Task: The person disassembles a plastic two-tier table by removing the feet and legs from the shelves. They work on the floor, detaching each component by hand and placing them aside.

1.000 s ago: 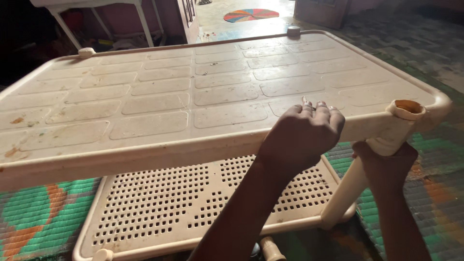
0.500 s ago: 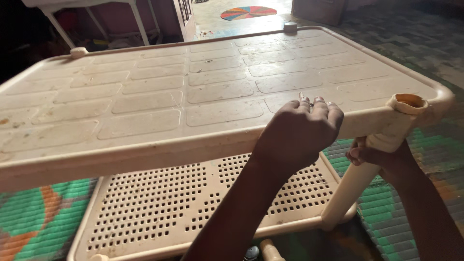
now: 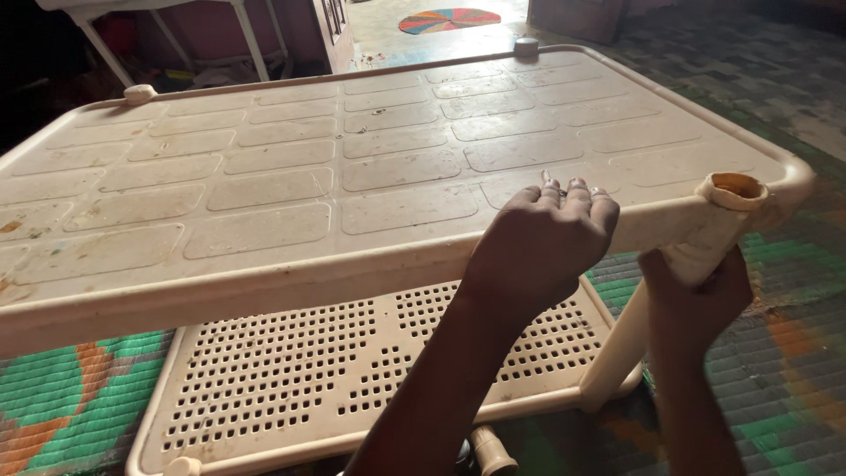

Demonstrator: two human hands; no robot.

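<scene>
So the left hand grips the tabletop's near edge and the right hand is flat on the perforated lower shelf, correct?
Not quite. The left hand does grip the near edge of the tabletop, but the right hand is not on the shelf: the head view shows it wrapped around the corner leg, just under the tabletop's corner socket.

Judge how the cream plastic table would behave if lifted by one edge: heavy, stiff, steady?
The plastic table is probably light: thin moulded top, hollow corner leg. It may flex slightly, though ribbing stiffens it. With the left hand and right hand gripping one end, it could tilt.
</scene>
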